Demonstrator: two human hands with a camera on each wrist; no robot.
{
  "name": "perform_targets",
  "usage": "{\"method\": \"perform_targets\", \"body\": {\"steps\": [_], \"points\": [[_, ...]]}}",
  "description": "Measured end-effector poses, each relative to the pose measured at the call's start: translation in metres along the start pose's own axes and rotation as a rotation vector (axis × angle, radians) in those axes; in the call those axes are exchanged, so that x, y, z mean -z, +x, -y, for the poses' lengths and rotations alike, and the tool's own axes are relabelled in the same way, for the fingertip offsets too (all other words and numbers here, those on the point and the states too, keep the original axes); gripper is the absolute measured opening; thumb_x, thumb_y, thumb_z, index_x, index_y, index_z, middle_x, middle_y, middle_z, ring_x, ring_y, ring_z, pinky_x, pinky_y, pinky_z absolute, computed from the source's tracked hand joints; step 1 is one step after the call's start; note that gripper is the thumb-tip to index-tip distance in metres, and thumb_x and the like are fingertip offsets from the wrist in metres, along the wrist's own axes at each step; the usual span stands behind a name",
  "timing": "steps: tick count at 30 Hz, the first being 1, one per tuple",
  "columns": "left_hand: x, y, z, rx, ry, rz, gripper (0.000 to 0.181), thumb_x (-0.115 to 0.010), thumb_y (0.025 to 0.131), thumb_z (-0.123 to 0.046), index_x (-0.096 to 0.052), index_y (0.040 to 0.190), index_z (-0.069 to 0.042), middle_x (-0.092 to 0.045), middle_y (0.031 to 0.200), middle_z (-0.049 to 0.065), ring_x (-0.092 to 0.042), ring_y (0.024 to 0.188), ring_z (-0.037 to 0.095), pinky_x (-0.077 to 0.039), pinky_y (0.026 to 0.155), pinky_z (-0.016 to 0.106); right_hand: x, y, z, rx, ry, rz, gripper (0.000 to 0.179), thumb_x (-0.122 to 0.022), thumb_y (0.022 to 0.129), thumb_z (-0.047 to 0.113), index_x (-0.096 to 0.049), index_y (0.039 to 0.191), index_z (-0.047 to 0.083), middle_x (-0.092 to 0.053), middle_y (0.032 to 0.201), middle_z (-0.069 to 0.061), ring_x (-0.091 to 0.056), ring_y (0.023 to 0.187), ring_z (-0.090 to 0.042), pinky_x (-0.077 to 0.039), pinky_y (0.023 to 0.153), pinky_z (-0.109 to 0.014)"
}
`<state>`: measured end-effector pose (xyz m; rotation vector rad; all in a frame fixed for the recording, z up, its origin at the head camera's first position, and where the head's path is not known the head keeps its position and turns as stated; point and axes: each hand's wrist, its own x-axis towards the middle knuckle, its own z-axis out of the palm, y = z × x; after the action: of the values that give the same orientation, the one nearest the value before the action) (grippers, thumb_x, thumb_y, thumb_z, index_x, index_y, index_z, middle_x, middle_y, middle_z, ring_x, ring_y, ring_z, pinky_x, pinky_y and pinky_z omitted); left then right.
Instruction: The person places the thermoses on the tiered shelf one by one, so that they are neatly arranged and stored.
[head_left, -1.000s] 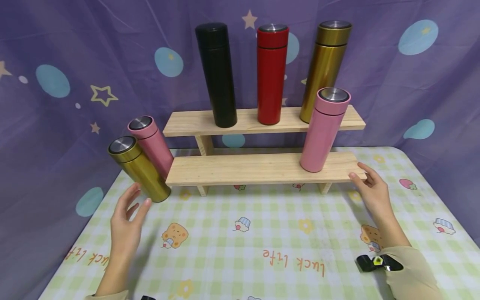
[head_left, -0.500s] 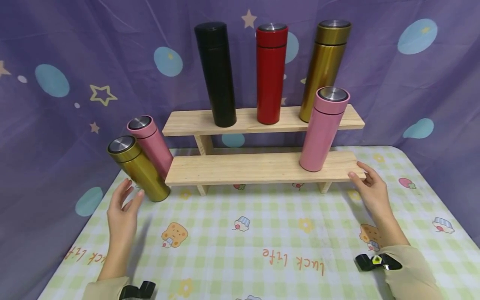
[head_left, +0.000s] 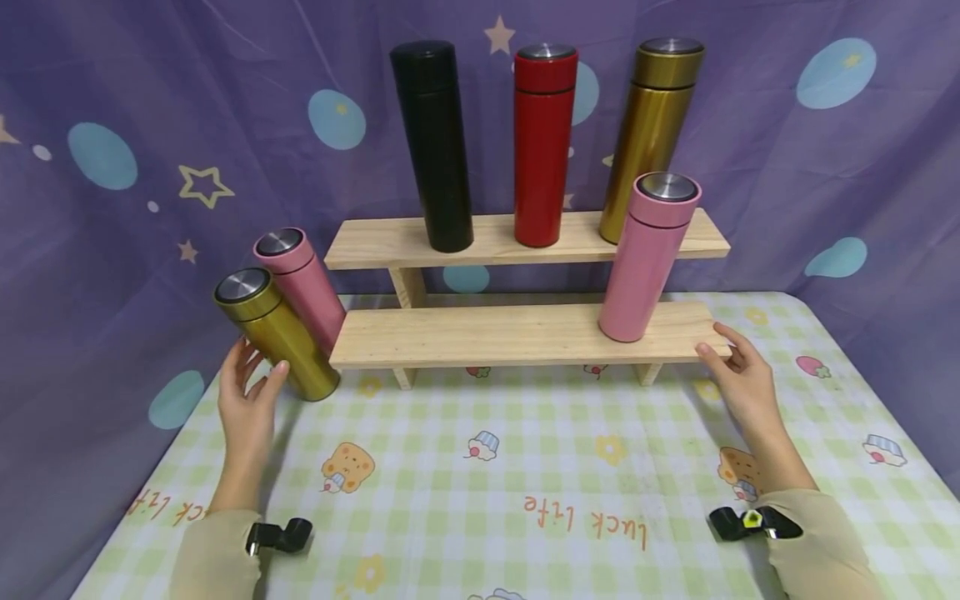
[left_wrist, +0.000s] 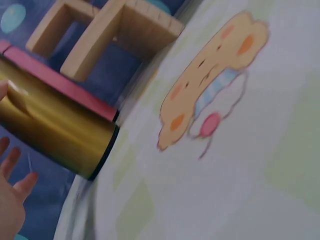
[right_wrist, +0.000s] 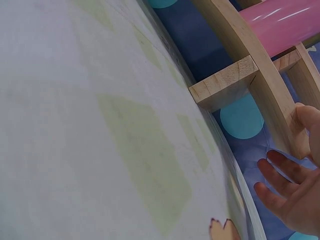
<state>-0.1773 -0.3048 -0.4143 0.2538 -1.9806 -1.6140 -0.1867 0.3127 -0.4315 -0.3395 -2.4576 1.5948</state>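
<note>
In the head view my left hand point(head_left: 250, 408) reaches round the lower left side of a gold thermos bottle point(head_left: 281, 337). Its fingers lie loosely apart behind the bottle, the thumb in front. The left wrist view shows these fingers spread beside the gold bottle point(left_wrist: 60, 120). A pink thermos bottle point(head_left: 311, 287) stands just behind the gold one, on the table. At the other side my right hand point(head_left: 742, 383) pinches the right end of the lower board of a two-tier wooden shelf point(head_left: 480, 337), thumb on the front edge. Its other fingers extend below the board point(right_wrist: 275, 100).
On the upper tier stand a black bottle point(head_left: 437, 158), a red bottle point(head_left: 545, 158) and a taller gold bottle point(head_left: 654, 133). Another pink bottle point(head_left: 647, 267) is upright on the lower tier's right. A checked tablecloth point(head_left: 442, 517) covers the table, with a purple curtain point(head_left: 247, 100) behind.
My left hand has shifted slightly left, then up to the gold bottle, its fingers passing behind it. The right hand stays at the shelf end. The bottles have not moved.
</note>
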Motion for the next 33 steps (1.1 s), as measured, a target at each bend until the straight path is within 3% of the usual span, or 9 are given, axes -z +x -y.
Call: {"method": "perform_targets", "body": {"steps": [5,16,22,33], "points": [[0.003,0.008,0.006,0.034,0.011,0.056,0.074,-0.071,0.092,-0.012,-0.033,0.154,-0.021,-0.040,0.152,0.006,-0.039,0.135,0.017,-0.030,0.113,0.041,0.000,0.001,-0.001,0.001,0.003,0.000,0.071,-0.059,0.096,0.049,-0.034,0.156,0.020,-0.040,0.150,-0.025,-0.049,0.095,0.006,-0.042,0.073,-0.007],[0.001,0.019,0.009,0.128,-0.021,0.124,0.086,-0.073,0.086,0.001,-0.027,0.156,-0.020,-0.040,0.147,0.006,-0.039,0.134,0.019,-0.038,0.101,0.021,0.000,0.001,-0.002,0.012,0.008,0.001,0.068,-0.059,0.096,0.049,-0.036,0.155,0.023,-0.042,0.148,-0.028,-0.051,0.092,0.007,-0.044,0.073,-0.008],[-0.003,0.022,0.002,0.146,0.075,0.159,0.090,-0.076,0.088,-0.011,-0.021,0.157,-0.025,-0.033,0.156,0.010,-0.036,0.137,0.022,-0.034,0.109,0.031,0.000,0.001,-0.004,0.020,0.009,-0.002,0.067,-0.059,0.096,0.048,-0.036,0.155,0.023,-0.045,0.145,-0.026,-0.053,0.091,0.005,-0.046,0.073,-0.010],[-0.009,0.022,0.003,0.096,0.096,0.126,0.083,-0.075,0.089,-0.017,-0.024,0.155,-0.027,-0.038,0.151,0.009,-0.042,0.130,0.021,-0.036,0.107,0.037,-0.001,0.001,-0.003,0.028,0.007,-0.002,0.068,-0.059,0.097,0.047,-0.036,0.155,0.021,-0.045,0.145,-0.026,-0.053,0.091,0.005,-0.045,0.074,-0.009]]}}
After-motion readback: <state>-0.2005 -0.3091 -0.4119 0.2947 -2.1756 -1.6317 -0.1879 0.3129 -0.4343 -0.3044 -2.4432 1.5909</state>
